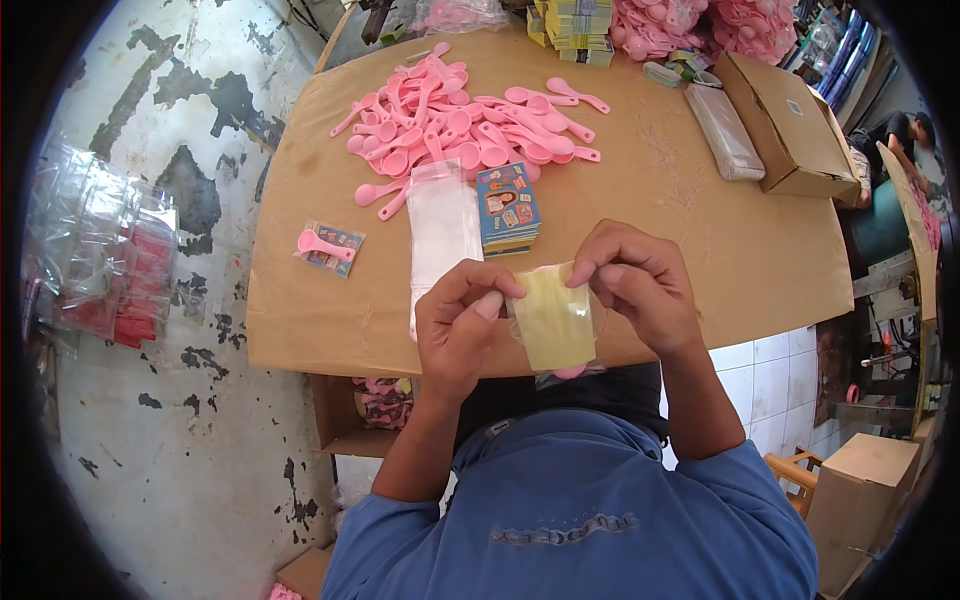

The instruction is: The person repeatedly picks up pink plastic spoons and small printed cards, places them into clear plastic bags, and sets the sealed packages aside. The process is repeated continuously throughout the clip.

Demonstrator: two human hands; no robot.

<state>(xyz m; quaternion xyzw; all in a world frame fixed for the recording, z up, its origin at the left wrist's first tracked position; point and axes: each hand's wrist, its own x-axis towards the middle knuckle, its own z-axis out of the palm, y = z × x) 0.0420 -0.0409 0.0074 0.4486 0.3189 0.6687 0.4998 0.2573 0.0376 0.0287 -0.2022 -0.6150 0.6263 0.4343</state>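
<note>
Hands meet at the near edge of the table (300,330), head view only. Left hand (458,330) and right hand (640,285) both pinch the top of one clear bag (556,325), thumbs and forefingers on its upper corners, likely to keep the mouth accessible. Bag holds a yellowish card, back side up, and a pink spoon, whose bowl shows at the bottom. Bag hangs upright just over the near edge, between the hands.

Supplies sit within reach, in a row ahead of the hands: one stack of empty bags (442,225) left of centre, one stack of printed cards (508,207) just beside it, loose heap of pink spoons (460,125) behind both toward the far edge, too many to count. One finished pack (330,247) lies apart near the left edge. One brown box (790,125) and one long clear packet (724,132) at the right far corner. Yellow bundles (575,25) at the far edge; number unclear.
</note>
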